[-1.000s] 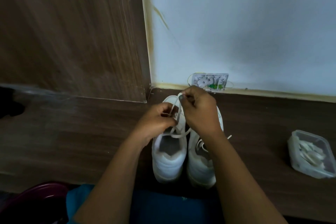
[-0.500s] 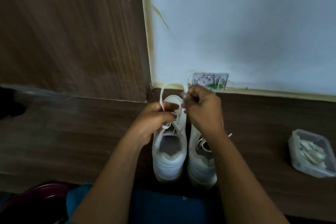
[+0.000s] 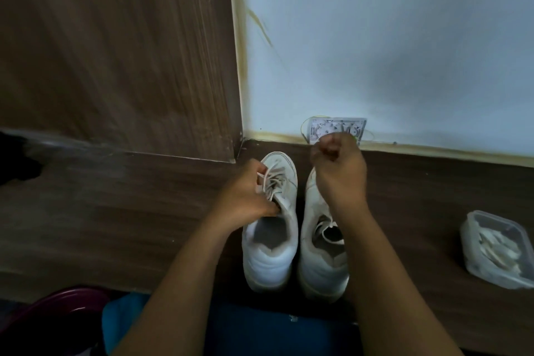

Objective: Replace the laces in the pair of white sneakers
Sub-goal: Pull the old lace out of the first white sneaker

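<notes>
Two white sneakers stand side by side on the dark wooden surface, toes toward the wall. The left sneaker (image 3: 270, 243) has a white lace (image 3: 276, 182) crossed through its eyelets. My left hand (image 3: 248, 196) grips that lace and the shoe's upper at the left side, with a strand showing between its fingers. My right hand (image 3: 338, 173) hovers over the toe of the right sneaker (image 3: 320, 266), fingers curled tight into a fist; no lace shows in it. A loose lace (image 3: 329, 235) lies in the right sneaker's opening.
A clear plastic tub (image 3: 497, 251) holding white strips sits on the surface at the right. A small printed card (image 3: 336, 127) leans on the white wall behind the shoes. A wooden panel (image 3: 115, 52) rises at the left. A maroon bowl (image 3: 55, 315) is near my lap.
My right hand has left the left sneaker's lace and moved right and away, over the right sneaker's toe. My left hand stayed on the left sneaker, sliding slightly lower.
</notes>
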Demonstrator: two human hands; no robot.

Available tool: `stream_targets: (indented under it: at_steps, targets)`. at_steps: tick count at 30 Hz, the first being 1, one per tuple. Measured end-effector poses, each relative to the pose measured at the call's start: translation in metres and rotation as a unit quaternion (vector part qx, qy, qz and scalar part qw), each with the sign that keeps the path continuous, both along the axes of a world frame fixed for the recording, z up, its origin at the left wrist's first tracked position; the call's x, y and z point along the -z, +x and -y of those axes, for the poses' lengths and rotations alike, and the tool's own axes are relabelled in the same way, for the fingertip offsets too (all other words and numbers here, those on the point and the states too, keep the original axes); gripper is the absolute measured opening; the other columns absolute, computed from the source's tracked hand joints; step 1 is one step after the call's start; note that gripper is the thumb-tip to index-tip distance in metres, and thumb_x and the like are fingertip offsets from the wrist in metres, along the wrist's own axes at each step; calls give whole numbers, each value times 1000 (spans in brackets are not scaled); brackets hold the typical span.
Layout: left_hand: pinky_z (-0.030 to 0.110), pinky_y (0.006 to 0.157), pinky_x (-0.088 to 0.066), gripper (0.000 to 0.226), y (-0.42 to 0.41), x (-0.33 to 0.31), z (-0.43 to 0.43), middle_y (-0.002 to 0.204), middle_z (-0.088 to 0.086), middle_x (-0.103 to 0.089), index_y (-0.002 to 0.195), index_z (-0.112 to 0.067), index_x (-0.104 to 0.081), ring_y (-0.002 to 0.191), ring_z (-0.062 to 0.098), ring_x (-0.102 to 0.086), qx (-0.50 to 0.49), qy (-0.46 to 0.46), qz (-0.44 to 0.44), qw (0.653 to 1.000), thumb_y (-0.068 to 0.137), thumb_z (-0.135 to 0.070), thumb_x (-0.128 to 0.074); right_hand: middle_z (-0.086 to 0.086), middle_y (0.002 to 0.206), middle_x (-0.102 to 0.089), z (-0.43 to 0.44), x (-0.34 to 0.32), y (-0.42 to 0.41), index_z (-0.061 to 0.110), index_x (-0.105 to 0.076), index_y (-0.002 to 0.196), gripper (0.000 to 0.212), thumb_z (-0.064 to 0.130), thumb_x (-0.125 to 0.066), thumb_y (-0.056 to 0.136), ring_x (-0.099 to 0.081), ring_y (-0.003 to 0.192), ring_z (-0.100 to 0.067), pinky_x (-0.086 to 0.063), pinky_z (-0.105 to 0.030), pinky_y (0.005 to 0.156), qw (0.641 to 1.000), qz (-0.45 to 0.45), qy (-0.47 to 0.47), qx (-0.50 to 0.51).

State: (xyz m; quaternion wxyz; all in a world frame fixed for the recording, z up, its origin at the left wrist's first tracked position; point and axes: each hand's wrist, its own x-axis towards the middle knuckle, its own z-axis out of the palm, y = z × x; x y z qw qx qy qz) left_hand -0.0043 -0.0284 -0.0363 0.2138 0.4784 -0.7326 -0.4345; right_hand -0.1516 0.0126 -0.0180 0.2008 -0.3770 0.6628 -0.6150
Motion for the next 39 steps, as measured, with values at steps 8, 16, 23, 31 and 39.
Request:
stream_targets:
  at_steps: [8,16,23,31,39]
  targets:
    - [40,81,-51,60,0,-3,0,103,7,-64,117,-16,-50,94,22,-62,-1,-110,40,993,64,-4,-77,-8,99,-70,-2,3,21,13,-74,94,25,6,-63,72,-62,92,-24,-35,-20,70,875,-387,145,-250]
    - [39,83,-52,47,1,0,2,100,5,-63,88,-32,-56,93,25,-63,-55,-42,-123,990,73,12,-62,0,74,-63,1,9,20,22,-59,67,18,6,-64,73,-59,74,-19,-37,-22,63,908,-326,146,-218]
    - [26,66,-42,24,5,5,8,86,-4,-54,82,-20,-55,75,11,-50,-125,-116,-30,985,72,-2,-67,-10,78,-55,5,-5,-10,6,-52,91,9,-2,-50,91,-54,62,-17,-52,-29,62,914,393,-49,94]
    - [35,78,-50,19,4,5,5,87,-3,-63,87,-34,-64,78,10,-59,5,-36,-10,999,74,-24,-73,-12,116,-57,-3,7,-4,19,-64,109,29,26,-68,81,-54,109,-26,-41,-26,86,935,-253,249,7]
    - [24,61,-36,21,10,0,5,82,2,-57,84,-21,-53,72,14,-52,-5,-143,59,988,80,-1,-58,-9,94,-68,-4,6,24,12,-66,99,29,28,-71,74,-59,93,-25,-34,-24,67,874,-383,198,-223]
